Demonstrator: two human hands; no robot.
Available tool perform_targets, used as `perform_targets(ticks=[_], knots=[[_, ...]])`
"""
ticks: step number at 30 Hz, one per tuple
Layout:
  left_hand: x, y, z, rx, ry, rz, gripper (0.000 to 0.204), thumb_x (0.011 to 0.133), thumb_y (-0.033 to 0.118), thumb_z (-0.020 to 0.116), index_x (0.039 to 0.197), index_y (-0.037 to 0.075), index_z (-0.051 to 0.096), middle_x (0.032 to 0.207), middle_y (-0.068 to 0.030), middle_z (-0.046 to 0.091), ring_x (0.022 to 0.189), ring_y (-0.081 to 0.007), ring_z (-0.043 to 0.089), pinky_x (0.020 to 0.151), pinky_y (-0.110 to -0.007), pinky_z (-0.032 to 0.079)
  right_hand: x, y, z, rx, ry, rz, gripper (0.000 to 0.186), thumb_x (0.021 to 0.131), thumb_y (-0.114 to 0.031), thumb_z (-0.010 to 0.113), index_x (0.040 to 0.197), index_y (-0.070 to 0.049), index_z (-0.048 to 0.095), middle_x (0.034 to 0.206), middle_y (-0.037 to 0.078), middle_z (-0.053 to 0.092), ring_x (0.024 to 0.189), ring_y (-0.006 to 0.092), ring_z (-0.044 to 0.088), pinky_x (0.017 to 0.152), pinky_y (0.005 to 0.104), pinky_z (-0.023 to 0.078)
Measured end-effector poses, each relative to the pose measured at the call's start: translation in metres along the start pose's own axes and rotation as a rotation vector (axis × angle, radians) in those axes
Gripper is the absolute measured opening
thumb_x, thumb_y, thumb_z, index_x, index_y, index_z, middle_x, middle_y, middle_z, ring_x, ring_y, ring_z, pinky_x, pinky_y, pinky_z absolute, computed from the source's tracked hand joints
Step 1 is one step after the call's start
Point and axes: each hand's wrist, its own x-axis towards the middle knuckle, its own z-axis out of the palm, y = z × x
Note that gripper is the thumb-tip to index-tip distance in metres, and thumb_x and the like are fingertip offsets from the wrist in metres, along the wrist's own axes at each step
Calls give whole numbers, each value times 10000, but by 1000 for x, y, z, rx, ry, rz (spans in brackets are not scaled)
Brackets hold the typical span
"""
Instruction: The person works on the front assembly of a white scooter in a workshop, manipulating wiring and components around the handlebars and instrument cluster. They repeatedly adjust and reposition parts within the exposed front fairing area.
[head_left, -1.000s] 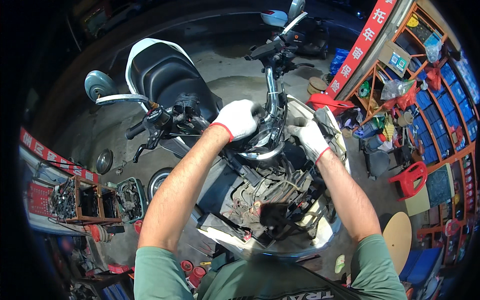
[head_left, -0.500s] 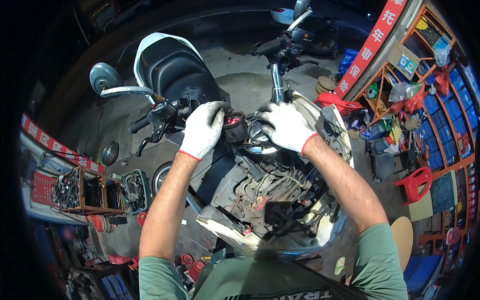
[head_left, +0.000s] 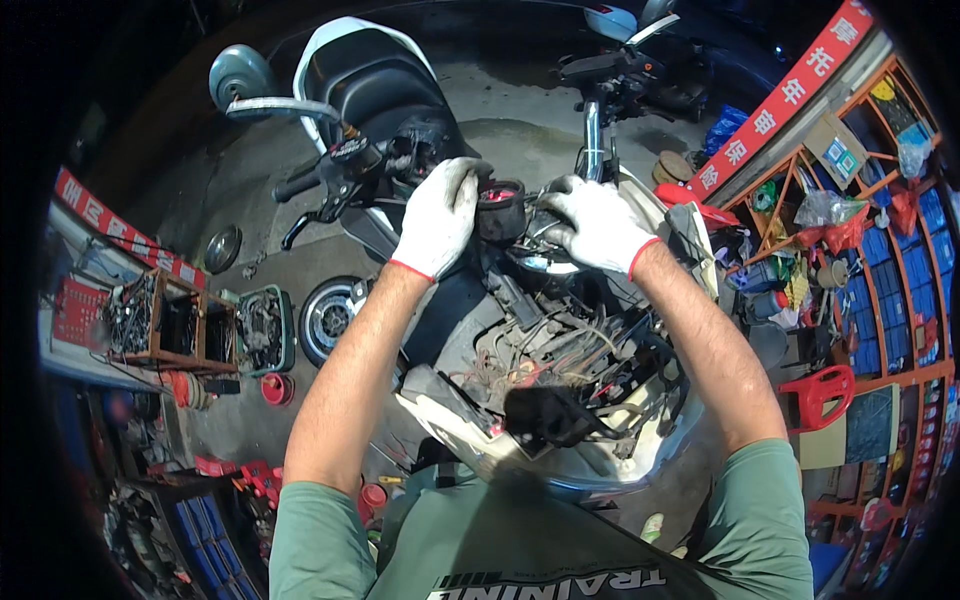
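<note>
A partly stripped scooter stands before me, its front body opened to show tangled wires (head_left: 530,355). My left hand (head_left: 440,215), in a white red-cuffed glove, has its fingers curled beside a black cylindrical part (head_left: 500,225) with red inside; what they grip is hidden. My right hand (head_left: 590,225), gloved the same way, is closed over the dark and chrome parts at the steering stem, right of the cylinder; I cannot make out exactly what it holds. The chrome handlebar tube (head_left: 594,140) rises behind it. The black seat (head_left: 370,90) lies beyond.
Orange shelving (head_left: 880,300) with blue bins runs along the right, beside a red plastic chair (head_left: 815,398). A wooden rack of tools (head_left: 180,325), a green tub of parts (head_left: 262,330) and a wheel (head_left: 330,320) are at the left. Another scooter (head_left: 660,75) stands behind.
Both hands have come back from the stem and spread apart, uncovering the black cylinder between them. Over the last half second the view has shifted, with the scooter now higher in the picture.
</note>
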Motion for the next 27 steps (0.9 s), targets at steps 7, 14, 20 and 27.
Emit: perform_targets(ticks=[7, 14, 20, 27], knots=[[-1, -4, 3, 13, 6, -43, 265, 1032, 153, 507, 1180, 7, 670, 1142, -201, 684, 1102, -359, 665, 961, -400, 524, 18, 11, -2, 162, -16, 43, 654, 867, -500, 745, 1340, -67, 620, 1301, 167, 592, 1243, 340, 586, 1087, 465, 452], [-1, -12, 5, 48, 6, -7, 279, 1031, 170, 513, 1209, 7, 652, 1136, -191, 685, 1106, -350, 663, 966, -400, 527, 24, 14, -2, 233, -27, -27, 570, 823, -325, 818, 1278, -18, 661, 1276, 144, 613, 1216, 308, 613, 1049, 408, 502], [-8, -6, 2, 46, 85, -19, 262, 1020, 167, 534, 1187, 13, 666, 1138, -182, 695, 1077, -327, 678, 953, -388, 530, 22, 15, 5, 171, -11, -103, 540, 873, -417, 753, 1281, -72, 677, 1262, 145, 613, 1199, 316, 619, 1042, 424, 505], [-62, 31, -5, -134, 43, -499, 257, 981, 166, 633, 1157, -22, 635, 944, -72, 693, 838, -148, 644, 770, -282, 528, 12, 15, 11, 125, 82, -104, 518, 903, -480, 709, 1280, -127, 686, 1251, 152, 608, 1182, 328, 621, 1023, 440, 508]])
